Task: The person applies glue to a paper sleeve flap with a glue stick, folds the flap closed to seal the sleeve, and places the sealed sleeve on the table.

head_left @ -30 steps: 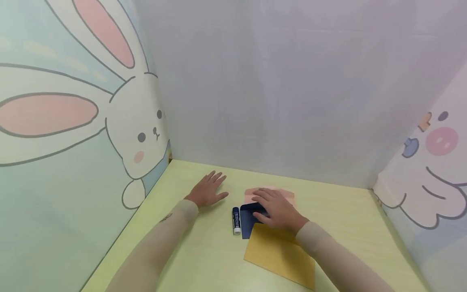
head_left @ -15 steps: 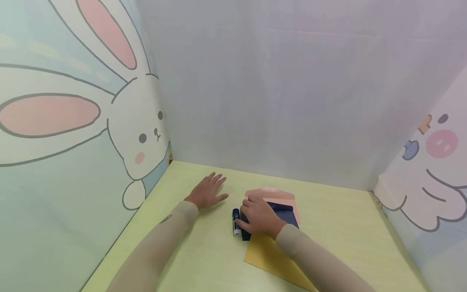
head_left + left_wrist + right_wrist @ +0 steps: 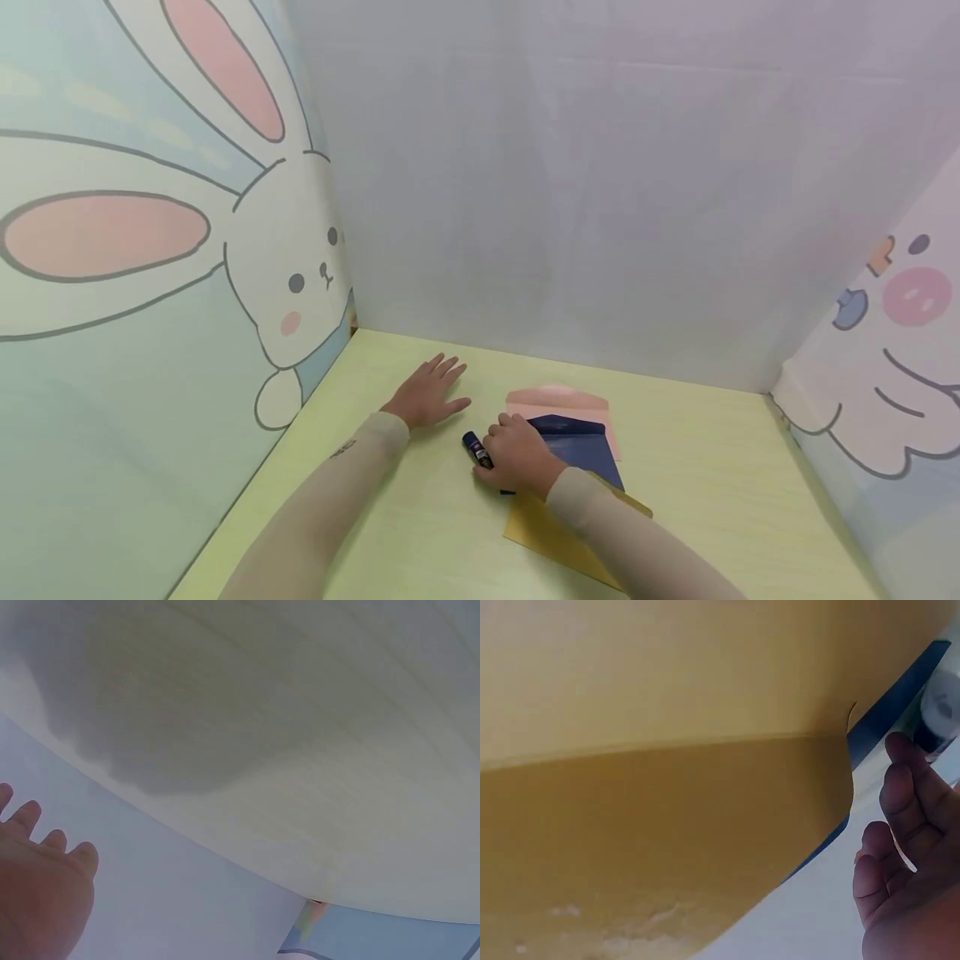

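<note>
In the head view, the right hand (image 3: 520, 456) has its grip pinching a slim, tilted dark-blue plastic tube (image 3: 477, 451), its label print too small to read, beside a navy paper envelope (image 3: 583, 452); the left hand (image 3: 424, 397) lies with fingers spread on the pale yellow-green table (image 3: 408, 525). The left wrist view shows part of that hand, holding nothing. In the right wrist view, the tube's white end bears a blurred, unreadable mark, near a golden-yellow paper envelope (image 3: 667, 810).
</note>
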Demonstrator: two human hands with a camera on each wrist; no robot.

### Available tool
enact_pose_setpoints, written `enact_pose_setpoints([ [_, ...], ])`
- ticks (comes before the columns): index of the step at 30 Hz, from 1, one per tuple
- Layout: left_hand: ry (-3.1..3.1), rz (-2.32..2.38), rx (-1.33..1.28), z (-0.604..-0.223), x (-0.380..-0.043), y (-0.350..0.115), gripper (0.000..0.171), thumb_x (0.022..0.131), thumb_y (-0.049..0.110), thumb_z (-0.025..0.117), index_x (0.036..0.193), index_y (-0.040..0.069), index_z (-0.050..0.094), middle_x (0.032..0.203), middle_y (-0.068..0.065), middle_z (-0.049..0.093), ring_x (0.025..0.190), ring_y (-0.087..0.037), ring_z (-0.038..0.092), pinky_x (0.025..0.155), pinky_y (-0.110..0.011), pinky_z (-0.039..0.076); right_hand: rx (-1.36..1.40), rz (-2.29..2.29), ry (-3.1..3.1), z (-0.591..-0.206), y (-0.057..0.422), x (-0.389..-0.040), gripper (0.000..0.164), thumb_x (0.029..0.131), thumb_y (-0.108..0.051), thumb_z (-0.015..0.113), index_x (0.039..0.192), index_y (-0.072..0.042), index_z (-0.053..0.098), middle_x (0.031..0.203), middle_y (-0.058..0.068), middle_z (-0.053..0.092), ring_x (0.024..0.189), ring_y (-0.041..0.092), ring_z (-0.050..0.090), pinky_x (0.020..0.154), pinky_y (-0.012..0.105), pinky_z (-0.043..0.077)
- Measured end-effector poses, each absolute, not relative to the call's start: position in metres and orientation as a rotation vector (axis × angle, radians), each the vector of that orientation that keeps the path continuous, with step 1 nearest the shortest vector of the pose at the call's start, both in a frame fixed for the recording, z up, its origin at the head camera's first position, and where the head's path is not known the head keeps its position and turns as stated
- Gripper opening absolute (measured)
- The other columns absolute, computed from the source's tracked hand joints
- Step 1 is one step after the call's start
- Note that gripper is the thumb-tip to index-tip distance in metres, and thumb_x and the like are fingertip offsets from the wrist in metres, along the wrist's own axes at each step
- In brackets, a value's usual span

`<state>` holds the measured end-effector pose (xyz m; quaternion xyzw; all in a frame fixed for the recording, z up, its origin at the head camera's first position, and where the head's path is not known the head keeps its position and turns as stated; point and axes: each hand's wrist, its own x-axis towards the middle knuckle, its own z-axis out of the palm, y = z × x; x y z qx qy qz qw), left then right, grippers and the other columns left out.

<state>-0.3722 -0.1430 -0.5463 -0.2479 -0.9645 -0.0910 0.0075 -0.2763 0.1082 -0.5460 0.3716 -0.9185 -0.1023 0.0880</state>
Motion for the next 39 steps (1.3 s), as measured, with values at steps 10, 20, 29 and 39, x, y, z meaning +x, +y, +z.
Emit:
enact_pose_setpoints([
  [10, -3.018, -0.276, -0.775, -0.546, -0.371, -0.142, 0.084, 0.119, 0.066, 0.053, 0.183, 0.013, 0.043, 0.192, -0.016, 0.041, 0.184, -0.045, 0.028, 0.149, -0.063, 0.026, 1.088, -0.268, -2.652, -0.549, 0.111, -0.275, 0.037, 0.106, -0.055, 0.079, 0.096, -0.019, 0.082, 0.091, -0.007, 0.076, 0.078, 0.014, 0.046, 0.075, 0.029, 0.039],
  [20, -2.997, -0.441, -0.885, -0.533, -0.357, -0.128, 0.08, 0.119, 0.065, 0.052, 0.179, 0.013, 0.05, 0.189, -0.014, 0.047, 0.183, -0.043, 0.031, 0.15, -0.061, 0.026, 0.999, -0.167, -2.607, -0.531, 0.145, -0.276, 0.032, 0.103, -0.047, 0.085, 0.096, -0.017, 0.08, 0.085, -0.005, 0.067, 0.077, 0.013, 0.045, 0.077, 0.032, 0.045],
  [29, -2.977, -0.512, -1.081, -0.512, -0.331, -0.108, 0.072, 0.117, 0.062, 0.064, 0.175, 0.02, 0.058, 0.182, -0.008, 0.057, 0.178, -0.036, 0.043, 0.146, -0.058, 0.037, 0.943, 0.049, -2.597, -0.519, 0.186, -0.278, 0.026, 0.104, -0.032, 0.089, 0.093, -0.013, 0.075, 0.088, -0.002, 0.067, 0.083, 0.015, 0.055, 0.089, 0.039, 0.059],
  [39, -2.754, -0.341, -1.224, -0.497, -0.304, -0.08, 0.056, 0.115, 0.051, 0.078, 0.16, 0.019, 0.072, 0.154, 0.0, 0.079, 0.147, -0.02, 0.071, 0.128, -0.04, 0.058, 1.05, 0.08, -2.387, -0.515, 0.209, -0.276, 0.026, 0.096, -0.027, 0.095, 0.091, -0.015, 0.073, 0.083, -0.005, 0.063, 0.08, 0.014, 0.053, 0.09, 0.04, 0.061],
])
